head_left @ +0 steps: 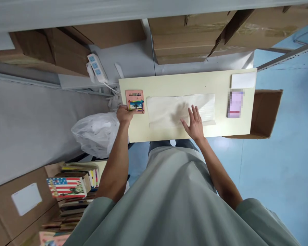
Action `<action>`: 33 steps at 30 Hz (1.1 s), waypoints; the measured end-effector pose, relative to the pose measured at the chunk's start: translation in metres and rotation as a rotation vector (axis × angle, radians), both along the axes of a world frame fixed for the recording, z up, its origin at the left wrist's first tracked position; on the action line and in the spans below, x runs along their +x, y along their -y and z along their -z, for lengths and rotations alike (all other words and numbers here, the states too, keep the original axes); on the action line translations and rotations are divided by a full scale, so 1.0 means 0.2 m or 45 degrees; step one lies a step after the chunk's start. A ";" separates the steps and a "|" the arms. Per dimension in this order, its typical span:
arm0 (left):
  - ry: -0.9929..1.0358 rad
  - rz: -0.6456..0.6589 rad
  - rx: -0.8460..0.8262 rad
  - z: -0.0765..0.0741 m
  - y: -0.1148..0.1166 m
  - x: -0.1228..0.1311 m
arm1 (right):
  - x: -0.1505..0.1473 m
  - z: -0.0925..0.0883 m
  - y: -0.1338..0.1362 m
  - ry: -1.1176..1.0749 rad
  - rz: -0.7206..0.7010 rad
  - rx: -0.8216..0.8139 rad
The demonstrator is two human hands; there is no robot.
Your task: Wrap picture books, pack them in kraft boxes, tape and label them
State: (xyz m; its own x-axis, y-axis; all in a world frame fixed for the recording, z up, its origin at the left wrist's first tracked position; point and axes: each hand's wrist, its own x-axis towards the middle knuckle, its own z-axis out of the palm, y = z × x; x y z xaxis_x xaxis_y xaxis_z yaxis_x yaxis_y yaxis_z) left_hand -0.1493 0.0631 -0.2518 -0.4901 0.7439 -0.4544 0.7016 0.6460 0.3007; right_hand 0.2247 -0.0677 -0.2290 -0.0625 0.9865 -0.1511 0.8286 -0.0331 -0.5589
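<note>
On the table (184, 82) among boxes (195, 37), left hand (124, 114) grips book (135, 101), right hand (193, 123) lies splayed.

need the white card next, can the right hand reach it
Probably yes: the right hand rests empty on the plastic sheet, and mostly bare table lies between it and the white card.

A storeroom or packing area — stacked cardboard boxes (195, 37) along the wall, more boxes crammed with books (66, 191) beside a plain table (169, 82), bare blue floor (284, 171) — nothing homely about it
</note>
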 end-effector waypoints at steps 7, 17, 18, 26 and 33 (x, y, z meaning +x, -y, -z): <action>0.257 0.023 0.415 -0.21 0.02 0.16 | -0.11 -0.12 -0.02 -0.347 0.080 -0.075; 1.242 0.179 0.243 -0.23 0.35 1.08 | 0.26 -0.14 -0.06 -0.883 0.501 -0.259; 1.233 0.174 0.194 -0.20 0.37 1.14 | 0.31 -0.12 -0.04 -0.819 0.515 -0.239; 0.620 0.466 0.123 0.00 0.44 1.33 | 0.43 0.11 0.10 -0.323 0.554 -0.245; 0.647 0.312 0.135 0.10 0.44 1.34 | 0.38 0.22 0.14 -0.196 0.582 -0.198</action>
State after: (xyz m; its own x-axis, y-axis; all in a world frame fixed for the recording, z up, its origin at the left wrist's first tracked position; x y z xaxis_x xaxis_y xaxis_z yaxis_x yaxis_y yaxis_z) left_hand 0.1183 -0.0256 -0.2716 -0.0373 0.8626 -0.5044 0.5777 0.4305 0.6935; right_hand 0.3013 -0.0950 -0.2727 0.3376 0.8846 -0.3218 0.6183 -0.4662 -0.6328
